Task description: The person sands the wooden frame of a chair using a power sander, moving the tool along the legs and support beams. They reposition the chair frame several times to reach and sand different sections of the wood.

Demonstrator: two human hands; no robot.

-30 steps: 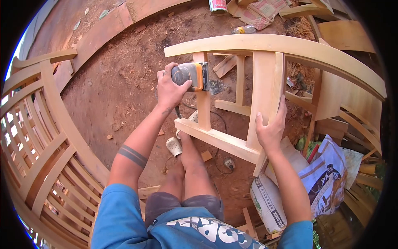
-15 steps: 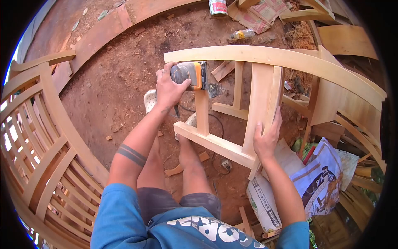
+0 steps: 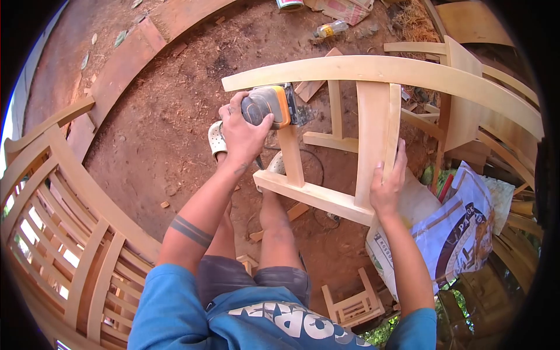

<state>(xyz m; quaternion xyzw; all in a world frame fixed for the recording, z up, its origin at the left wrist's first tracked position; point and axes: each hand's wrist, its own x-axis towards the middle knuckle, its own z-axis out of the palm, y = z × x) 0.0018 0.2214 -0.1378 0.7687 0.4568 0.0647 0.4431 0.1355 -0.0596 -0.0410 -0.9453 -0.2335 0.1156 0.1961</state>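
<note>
My left hand is wrapped round a grey and orange power sander, whose flat black pad faces right, just below the curved top piece of a pale wooden frame. My right hand grips the frame's wide upright, thumb on the near face and fingers round its far edge. A lower rail and a short post join below the sander. Whether the sander's pad touches the wood is hard to tell.
Slatted wooden furniture stands at the left. More wooden furniture is at the right, above a printed sack. A plastic bottle lies on the dirt ground. A cable runs near my feet.
The view has shifted somewhat. The sander and my left hand sit slightly lower and further right in view, and my right hand also appears further right, still on the upright.
</note>
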